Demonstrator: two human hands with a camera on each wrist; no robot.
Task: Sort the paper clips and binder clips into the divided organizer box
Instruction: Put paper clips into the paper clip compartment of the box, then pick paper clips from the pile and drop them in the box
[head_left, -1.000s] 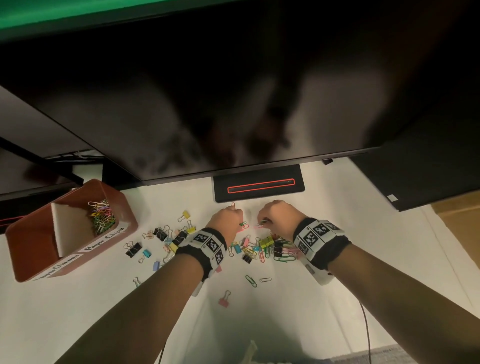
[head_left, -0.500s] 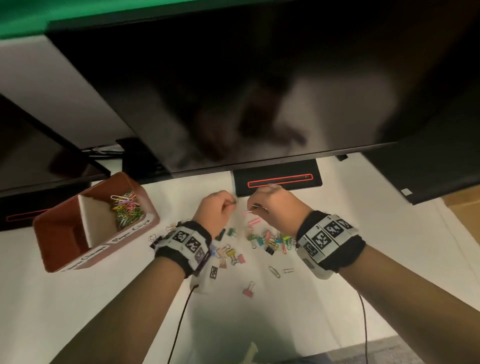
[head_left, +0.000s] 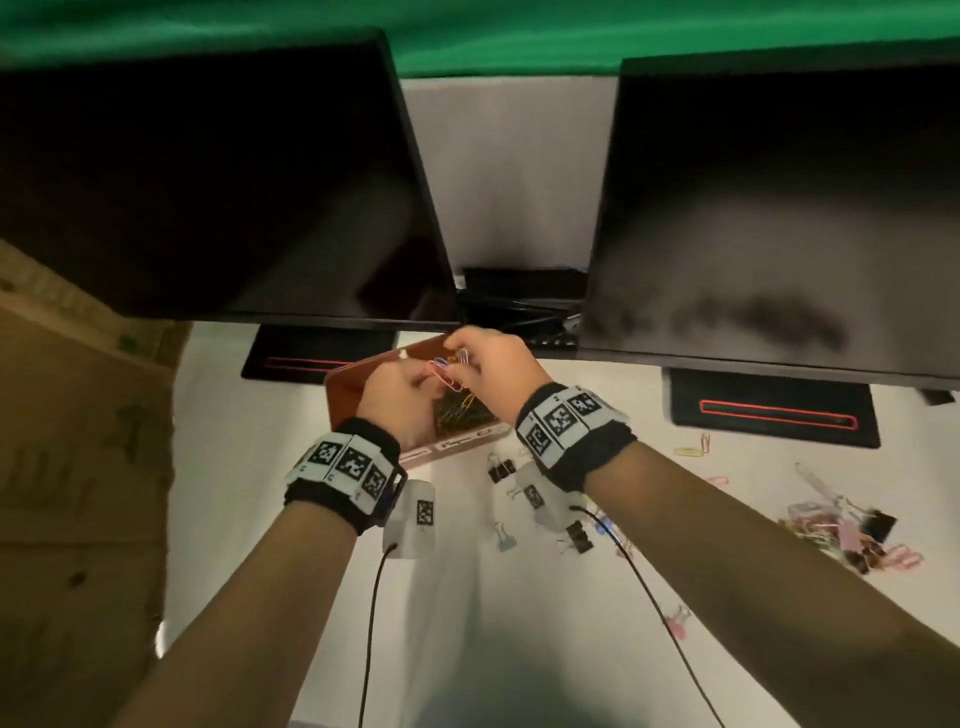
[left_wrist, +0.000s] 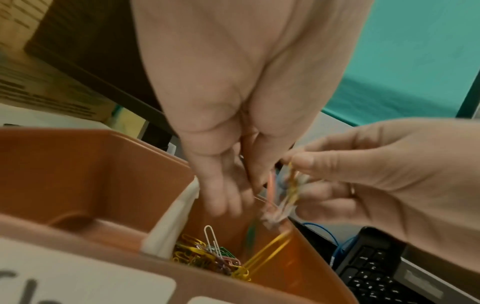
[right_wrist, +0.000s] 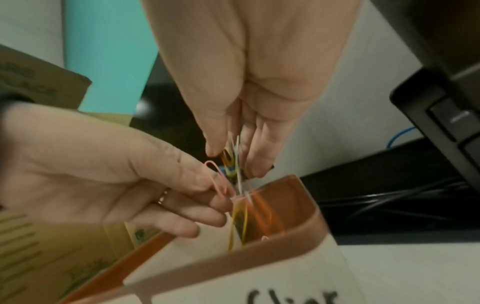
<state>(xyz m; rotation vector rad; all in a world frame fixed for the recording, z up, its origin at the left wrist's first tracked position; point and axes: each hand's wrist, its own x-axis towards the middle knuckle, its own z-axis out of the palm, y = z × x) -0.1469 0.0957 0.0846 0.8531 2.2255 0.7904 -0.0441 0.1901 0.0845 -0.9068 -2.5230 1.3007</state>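
The brown divided organizer box stands on the white desk under both hands. Its right compartment holds a heap of coloured paper clips; the left compartment looks bare. My right hand pinches a small bundle of paper clips above the right compartment. My left hand is close beside it and pinches a pink paper clip. Blurred yellow clips are dropping into the compartment. A white divider splits the box.
Loose binder clips lie just right of the box, and a mixed pile of clips lies further right. Two dark monitors overhang the back of the desk. A cardboard box stands at the left. A keyboard sits behind the organizer.
Both hands have lifted paper clips from the pile and carried them left to above the box's right compartment. Some clips are now falling in.
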